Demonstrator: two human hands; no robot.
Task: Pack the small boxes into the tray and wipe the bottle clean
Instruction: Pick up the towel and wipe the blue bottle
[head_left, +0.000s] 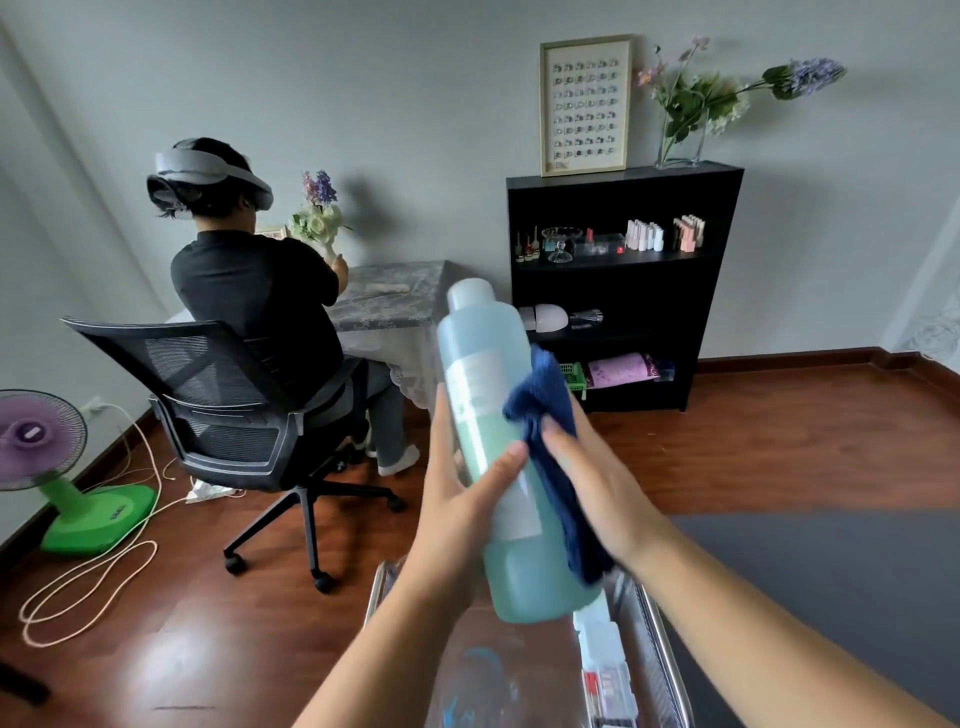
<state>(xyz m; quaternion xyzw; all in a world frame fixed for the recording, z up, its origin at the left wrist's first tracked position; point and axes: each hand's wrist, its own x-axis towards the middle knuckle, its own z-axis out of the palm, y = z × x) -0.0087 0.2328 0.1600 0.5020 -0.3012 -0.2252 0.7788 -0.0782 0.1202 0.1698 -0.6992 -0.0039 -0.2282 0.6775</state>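
The tall translucent plastic bottle (485, 395), mostly full of blue-green liquid and bearing a pale label, is held up in the air, tilted with its cap away from the person; it is above the near end of a shiny metal tray (665, 649). Several small boxes (605, 670), white and red, lie along the tray's right side.

The left hand (457, 499) grips the bottle round its lower half, thumb across the front and fingers curled behind. The right hand (597, 478) holds a dark blue cloth (545, 395) against the bottle's right flank, its thumb clamping the fabric to the plastic; its other fingers are hidden behind cloth and bottle, so how they lie cannot be told.

The wiping looks to be the step in hand. So full, the bottle is probably heavy for one hand; its smooth wall is likely slippery, more so if damp, and may give a little under a squeeze. The safest hold seems to be round the waist at the label, where paper offers some friction, with the palm under the weight. The cloth is soft and limp and will tend to bunch; it wants pressing flat to wipe evenly.
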